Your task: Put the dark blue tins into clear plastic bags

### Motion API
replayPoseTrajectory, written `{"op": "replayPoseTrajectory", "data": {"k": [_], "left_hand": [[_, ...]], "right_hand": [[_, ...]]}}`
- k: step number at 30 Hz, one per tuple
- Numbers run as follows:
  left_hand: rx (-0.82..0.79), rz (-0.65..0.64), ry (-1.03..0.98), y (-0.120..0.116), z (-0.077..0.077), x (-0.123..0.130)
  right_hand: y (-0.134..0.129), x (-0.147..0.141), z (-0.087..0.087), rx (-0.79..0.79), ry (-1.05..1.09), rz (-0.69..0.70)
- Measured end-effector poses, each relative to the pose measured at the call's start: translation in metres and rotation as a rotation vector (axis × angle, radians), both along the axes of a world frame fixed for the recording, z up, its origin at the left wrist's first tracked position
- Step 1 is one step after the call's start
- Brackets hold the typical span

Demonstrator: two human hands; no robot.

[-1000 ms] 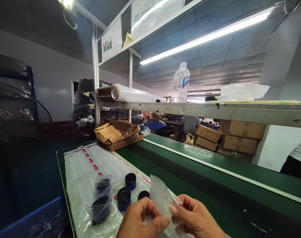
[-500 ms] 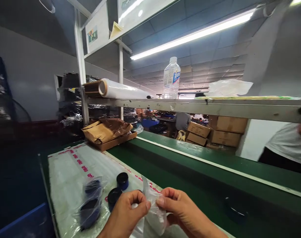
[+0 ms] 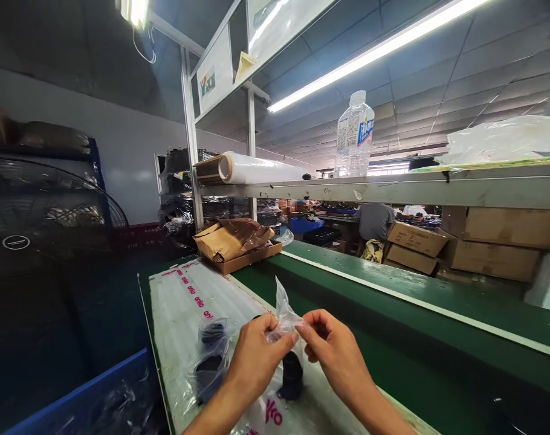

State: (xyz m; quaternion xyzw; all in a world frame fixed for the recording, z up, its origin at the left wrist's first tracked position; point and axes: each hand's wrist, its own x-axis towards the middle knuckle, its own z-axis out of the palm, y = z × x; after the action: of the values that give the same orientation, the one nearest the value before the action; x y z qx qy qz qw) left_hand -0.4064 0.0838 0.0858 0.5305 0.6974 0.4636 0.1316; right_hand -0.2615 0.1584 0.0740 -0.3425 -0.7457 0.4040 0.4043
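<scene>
Between my two hands a clear plastic bag [image 3: 283, 305] is pinched at its upper edge. My left hand [image 3: 257, 350] grips it with thumb and curled fingers. From the other side my right hand [image 3: 332, 344] holds it between thumb and forefinger. Just below the hands a dark round part [image 3: 292, 376] shows; whether it is inside the bag I cannot tell. Left of my left hand, dark blue round parts [image 3: 210, 370] lie in another clear bag on the plastic-covered worktop [image 3: 177, 314].
A green conveyor belt [image 3: 347, 314] runs along the right. A cardboard tray [image 3: 252, 257] with brown paper stands at the far end. Above are a shelf [image 3: 320, 191], a plastic bottle [image 3: 354, 139] and a film roll [image 3: 257, 168]. A blue bin [image 3: 84, 393] is at lower left.
The view has swung left, so the scene sits farther right. My hands are closer together on the bag, and its corner now points up. The person at right has left the view.
</scene>
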Motion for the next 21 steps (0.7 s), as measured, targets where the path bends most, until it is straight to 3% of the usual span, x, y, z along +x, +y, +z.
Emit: {"op": "replayPoseTrajectory", "data": {"k": [5,10,14,21], "left_hand": [[-0.063,0.169,0.212,0.003,-0.013,-0.007],[-0.092,0.228,0.455,0.002,-0.019,-0.006],[-0.142,0.238,0.668,0.006,-0.031,0.000],[-0.244,0.231,0.885,0.012,-0.051,0.001]], "right_hand": [[0.012,0.010,-0.008,0.168,-0.102,-0.097],[0.022,0.011,-0.019,0.293,-0.188,-0.147],[0.032,-0.006,-0.037,0.223,-0.219,-0.160],[0.046,-0.024,-0.061,0.056,-0.161,-0.040]]}}
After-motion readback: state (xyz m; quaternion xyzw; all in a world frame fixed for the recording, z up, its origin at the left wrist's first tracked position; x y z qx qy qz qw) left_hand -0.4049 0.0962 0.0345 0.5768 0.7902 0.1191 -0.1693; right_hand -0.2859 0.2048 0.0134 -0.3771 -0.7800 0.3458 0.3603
